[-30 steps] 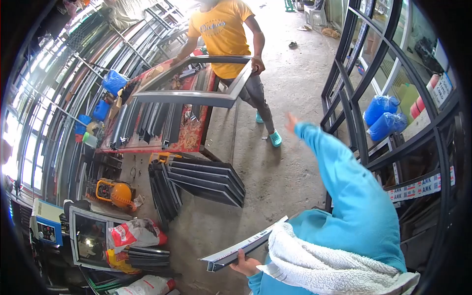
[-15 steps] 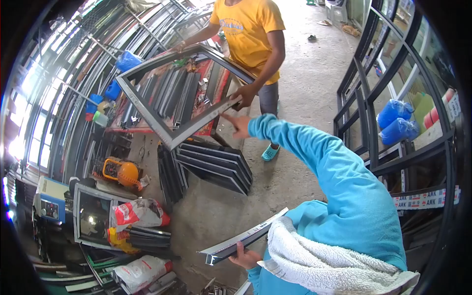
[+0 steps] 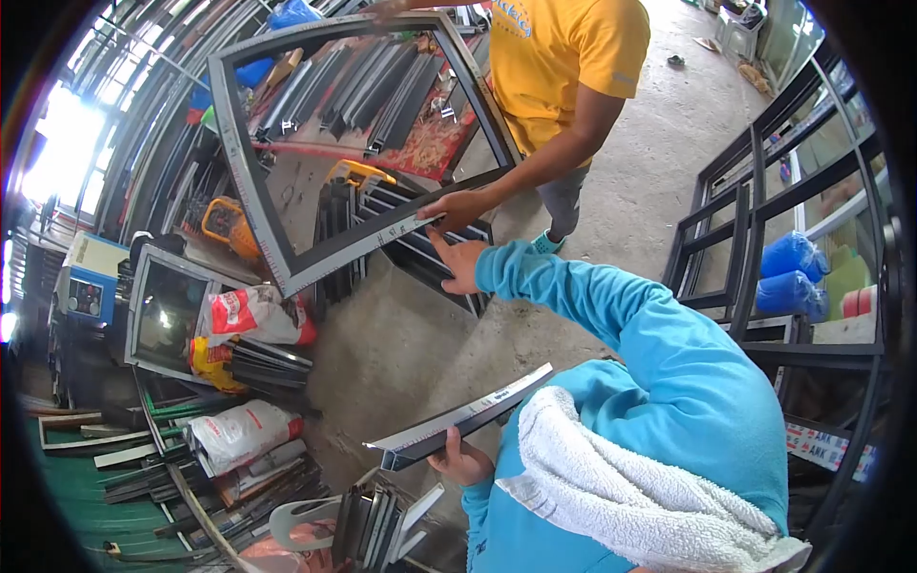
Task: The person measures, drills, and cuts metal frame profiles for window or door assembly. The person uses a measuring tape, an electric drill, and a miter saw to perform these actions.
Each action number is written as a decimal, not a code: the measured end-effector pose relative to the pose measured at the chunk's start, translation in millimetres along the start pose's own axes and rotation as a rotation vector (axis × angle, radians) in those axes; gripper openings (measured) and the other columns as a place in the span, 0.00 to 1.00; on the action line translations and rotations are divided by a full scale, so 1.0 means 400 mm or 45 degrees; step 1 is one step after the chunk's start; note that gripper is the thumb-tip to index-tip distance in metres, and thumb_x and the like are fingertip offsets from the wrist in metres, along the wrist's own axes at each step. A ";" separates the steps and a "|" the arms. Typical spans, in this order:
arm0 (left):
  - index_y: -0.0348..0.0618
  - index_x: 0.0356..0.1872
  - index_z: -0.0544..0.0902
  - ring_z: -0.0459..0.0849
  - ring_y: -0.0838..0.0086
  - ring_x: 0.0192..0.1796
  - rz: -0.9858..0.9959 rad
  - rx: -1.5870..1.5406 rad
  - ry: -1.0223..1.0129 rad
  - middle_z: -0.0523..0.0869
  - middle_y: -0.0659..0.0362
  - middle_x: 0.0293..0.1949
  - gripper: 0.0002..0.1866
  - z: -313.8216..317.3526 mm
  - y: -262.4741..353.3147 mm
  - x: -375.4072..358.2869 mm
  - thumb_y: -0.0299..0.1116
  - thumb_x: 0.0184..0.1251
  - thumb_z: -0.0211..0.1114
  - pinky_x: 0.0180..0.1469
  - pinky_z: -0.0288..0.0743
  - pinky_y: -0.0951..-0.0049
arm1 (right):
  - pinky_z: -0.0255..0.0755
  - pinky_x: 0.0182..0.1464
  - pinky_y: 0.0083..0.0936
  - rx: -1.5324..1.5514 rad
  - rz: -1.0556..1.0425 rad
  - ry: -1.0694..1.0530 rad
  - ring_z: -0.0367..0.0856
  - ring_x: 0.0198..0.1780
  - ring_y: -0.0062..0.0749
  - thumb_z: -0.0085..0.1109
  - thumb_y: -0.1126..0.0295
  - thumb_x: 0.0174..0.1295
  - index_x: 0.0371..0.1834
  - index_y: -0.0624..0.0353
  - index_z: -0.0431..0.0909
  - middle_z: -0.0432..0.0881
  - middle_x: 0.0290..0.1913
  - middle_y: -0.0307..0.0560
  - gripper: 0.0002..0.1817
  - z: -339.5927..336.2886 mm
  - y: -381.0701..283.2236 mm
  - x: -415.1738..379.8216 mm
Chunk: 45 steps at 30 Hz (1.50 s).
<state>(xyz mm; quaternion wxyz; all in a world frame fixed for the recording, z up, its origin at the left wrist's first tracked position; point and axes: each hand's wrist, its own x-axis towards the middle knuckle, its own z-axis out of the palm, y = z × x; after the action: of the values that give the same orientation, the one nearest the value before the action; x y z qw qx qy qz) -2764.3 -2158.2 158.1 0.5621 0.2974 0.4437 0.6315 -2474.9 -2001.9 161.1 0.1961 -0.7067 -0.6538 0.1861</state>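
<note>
My left hand (image 3: 462, 460) is closed around a short dark and silver metal profile (image 3: 468, 413) in the lower middle. Farther up, my right hand (image 3: 458, 262) has its index finger stretched out and holds nothing. Its fingertip is beside the lower edge of a large dark frame (image 3: 349, 241); whether it touches cannot be told. A person in a yellow shirt (image 3: 544, 57) holds this frame up, with one hand (image 3: 457, 208) on its lower right part and the other at its top edge.
Behind the frame is a red table (image 3: 435, 148) with dark profiles. Stacked dark frames (image 3: 444, 253) stand below it. Glazed frames (image 3: 755, 220) lean at the right. White bags (image 3: 244, 435), a blue-and-white box (image 3: 91, 277) and loose profiles lie at the left and bottom left.
The view has shifted. The large frame has tilted and sits higher, and the person's lower hand has moved left along it. My right hand is still stretched towards it; my left keeps the profile.
</note>
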 end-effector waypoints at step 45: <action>0.36 0.51 0.75 0.75 0.68 0.53 0.159 -0.040 -0.014 0.79 0.54 0.51 0.23 -0.006 -0.013 0.007 0.19 0.51 0.66 0.61 0.64 0.67 | 0.74 0.54 0.35 0.792 0.225 0.663 0.81 0.50 0.48 0.63 0.55 0.51 0.62 0.59 0.69 0.80 0.52 0.60 0.35 -0.166 0.172 0.415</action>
<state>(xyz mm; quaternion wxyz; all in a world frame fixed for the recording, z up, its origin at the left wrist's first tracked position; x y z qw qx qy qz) -2764.6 -2156.2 152.2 0.5287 0.3191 0.4111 0.6706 -2369.3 -1843.4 180.8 0.5424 -0.6907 -0.4318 0.2059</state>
